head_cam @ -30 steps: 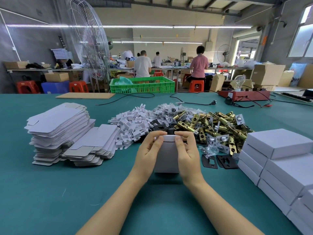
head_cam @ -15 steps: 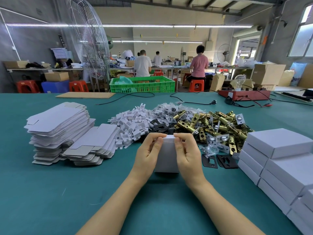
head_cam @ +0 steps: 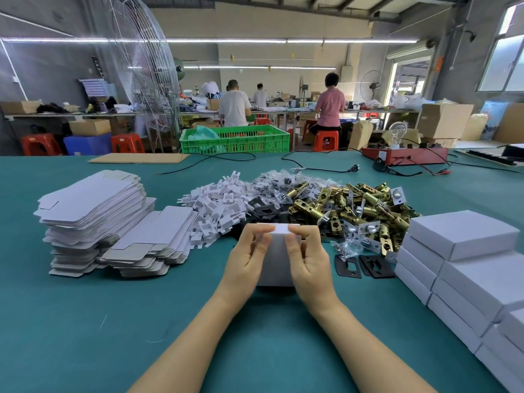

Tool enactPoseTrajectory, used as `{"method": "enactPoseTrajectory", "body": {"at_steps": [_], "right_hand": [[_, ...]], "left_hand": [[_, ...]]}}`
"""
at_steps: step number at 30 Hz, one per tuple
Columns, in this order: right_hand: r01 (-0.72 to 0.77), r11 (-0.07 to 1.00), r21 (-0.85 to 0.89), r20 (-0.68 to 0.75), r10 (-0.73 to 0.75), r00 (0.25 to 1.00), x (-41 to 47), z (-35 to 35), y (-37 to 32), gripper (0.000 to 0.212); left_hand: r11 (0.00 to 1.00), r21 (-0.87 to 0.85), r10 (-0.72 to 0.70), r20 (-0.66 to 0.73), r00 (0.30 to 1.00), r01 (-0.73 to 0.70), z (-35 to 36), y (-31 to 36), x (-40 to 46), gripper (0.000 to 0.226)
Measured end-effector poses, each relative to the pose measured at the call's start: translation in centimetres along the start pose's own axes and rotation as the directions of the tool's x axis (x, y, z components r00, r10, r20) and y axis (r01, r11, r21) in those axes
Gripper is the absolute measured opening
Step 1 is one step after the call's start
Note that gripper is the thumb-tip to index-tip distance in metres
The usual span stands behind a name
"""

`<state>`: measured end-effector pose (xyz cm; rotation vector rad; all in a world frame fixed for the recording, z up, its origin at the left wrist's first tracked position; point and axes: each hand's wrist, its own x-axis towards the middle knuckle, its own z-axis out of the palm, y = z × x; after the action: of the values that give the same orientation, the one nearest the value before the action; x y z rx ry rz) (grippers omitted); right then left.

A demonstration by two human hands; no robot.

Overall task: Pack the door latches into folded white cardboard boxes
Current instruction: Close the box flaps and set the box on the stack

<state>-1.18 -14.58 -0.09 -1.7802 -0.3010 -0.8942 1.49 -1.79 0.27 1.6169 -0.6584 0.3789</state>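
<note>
A white cardboard box point(head_cam: 276, 260) stands on the green table point(head_cam: 85, 321) in front of me. My left hand point(head_cam: 246, 260) grips its left side and my right hand point(head_cam: 309, 262) grips its right side, with thumbs and fingertips pinching the top flap point(head_cam: 280, 229). Behind the box lies a heap of brass door latches point(head_cam: 348, 205). Black strike plates point(head_cam: 363, 266) lie right of my right hand. The box's inside is hidden.
Flat unfolded box blanks point(head_cam: 93, 217) are stacked at left. White card inserts point(head_cam: 215, 205) and bagged screws point(head_cam: 272, 182) are piled in the middle. Closed white boxes point(head_cam: 465, 259) are stacked at right. A green crate point(head_cam: 235, 139), cables and a red tester point(head_cam: 405, 156) sit at the far edge.
Both hands stay on the box. The fingertips have shifted slightly along the top flap, and the flap has come down over the box's top.
</note>
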Motion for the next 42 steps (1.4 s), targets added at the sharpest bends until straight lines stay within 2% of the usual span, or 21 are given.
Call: {"method": "enactPoseTrajectory", "body": {"at_steps": [3, 5, 6, 8, 10, 12, 14, 16, 19, 21, 23, 25, 28, 30, 33, 35, 37, 42], "right_hand": [[-0.033, 0.998, -0.050, 0.063, 0.037, 0.997, -0.1, 0.0, 0.2, 0.024], [-0.106, 0.994, -0.021, 0.117, 0.108, 0.987, 0.1, -0.1, 0.3, 0.038], [-0.163, 0.987, -0.001, 0.140, 0.161, 0.977, 0.3, -0.2, 0.3, 0.046], [-0.272, 0.962, 0.023, 0.154, 0.266, 0.952, 0.5, -0.2, 0.7, 0.055], [-0.339, 0.939, 0.052, 0.133, 0.330, 0.935, 0.7, -0.4, 0.7, 0.057], [-0.387, 0.920, 0.066, 0.081, 0.381, 0.921, 0.5, -1.0, 0.3, 0.054], [-0.442, 0.892, 0.089, 0.013, 0.443, 0.896, 0.5, -2.0, -0.9, 0.051], [-0.452, 0.884, 0.116, -0.034, 0.459, 0.888, 1.3, -3.6, -2.6, 0.048], [-0.412, 0.900, 0.142, -0.052, 0.422, 0.905, 4.0, -7.5, -6.5, 0.043], [-0.384, 0.899, 0.212, -0.105, 0.412, 0.905, 5.5, -10.9, -9.2, 0.043], [-0.363, 0.907, 0.214, -0.241, 0.409, 0.880, 6.1, -14.8, -11.4, 0.042], [-0.410, 0.904, 0.125, -0.406, 0.424, 0.810, 5.5, -18.8, -12.2, 0.044], [-0.596, 0.802, -0.045, -0.562, 0.473, 0.679, 3.8, -23.1, -11.6, 0.052], [-0.703, 0.709, -0.056, -0.588, 0.546, 0.598, 2.9, -24.7, -11.2, 0.051], [-0.843, 0.492, -0.217, -0.602, 0.612, 0.512, 2.0, -25.4, -10.3, 0.057], [-0.852, 0.407, -0.329, -0.657, 0.549, 0.516, 1.8, -24.9, -10.1, 0.059], [-0.843, 0.367, -0.393, -0.691, 0.487, 0.534, 1.5, -23.8, -10.2, 0.058], [-0.777, 0.202, -0.596, -0.667, 0.414, 0.619, 1.1, -21.5, -10.2, 0.062]], "left_hand": [[0.998, 0.039, -0.056, 0.067, 0.996, 0.053, 0.0, -0.5, -0.2, 0.030], [0.979, 0.005, -0.204, 0.113, 0.972, 0.205, -0.2, -1.0, -0.2, 0.054], [0.962, 0.011, -0.271, 0.130, 0.954, 0.272, -0.3, -1.1, -0.1, 0.059], [0.936, 0.058, -0.352, 0.147, 0.924, 0.347, -0.5, -1.5, 0.0, 0.050], [0.911, 0.089, -0.411, 0.100, 0.906, 0.403, -0.5, -1.6, 0.2, 0.040], [0.879, 0.074, -0.473, 0.027, 0.881, 0.470, -0.4, -1.4, 0.3, 0.043], [0.851, -0.069, -0.523, -0.030, 0.852, 0.520, -0.4, -1.0, 0.2, 0.044], [0.827, -0.147, -0.555, -0.051, 0.830, 0.543, -0.3, -0.8, -0.1, 0.035], [0.829, -0.080, -0.557, -0.036, 0.830, 0.553, -0.3, -1.0, -0.6, 0.013], [0.844, -0.013, -0.537, -0.038, 0.843, 0.537, -0.3, -1.1, -0.7, 0.016], [0.855, 0.038, -0.516, -0.043, 0.856, 0.517, -0.2, -1.2, -0.7, 0.017], [0.858, 0.070, -0.507, -0.045, 0.861, 0.509, -0.2, -1.1, -0.8, 0.017], [0.863, 0.078, -0.498, -0.047, 0.866, 0.500, -0.1, -1.2, -0.7, 0.017], [0.868, 0.074, -0.489, -0.050, 0.871, 0.491, 0.0, -1.2, -0.7, 0.018], [0.872, 0.057, -0.483, -0.062, 0.873, 0.487, 0.0, -1.3, -0.6, 0.019], [0.870, 0.050, -0.488, -0.067, 0.870, 0.491, -0.1, -1.3, -0.6, 0.020], [0.870, 0.041, -0.489, -0.069, 0.870, 0.492, -0.1, -1.3, -0.6, 0.021], [0.868, 0.018, -0.494, -0.064, 0.867, 0.496, -0.1, -1.1, -0.6, 0.021]]}}
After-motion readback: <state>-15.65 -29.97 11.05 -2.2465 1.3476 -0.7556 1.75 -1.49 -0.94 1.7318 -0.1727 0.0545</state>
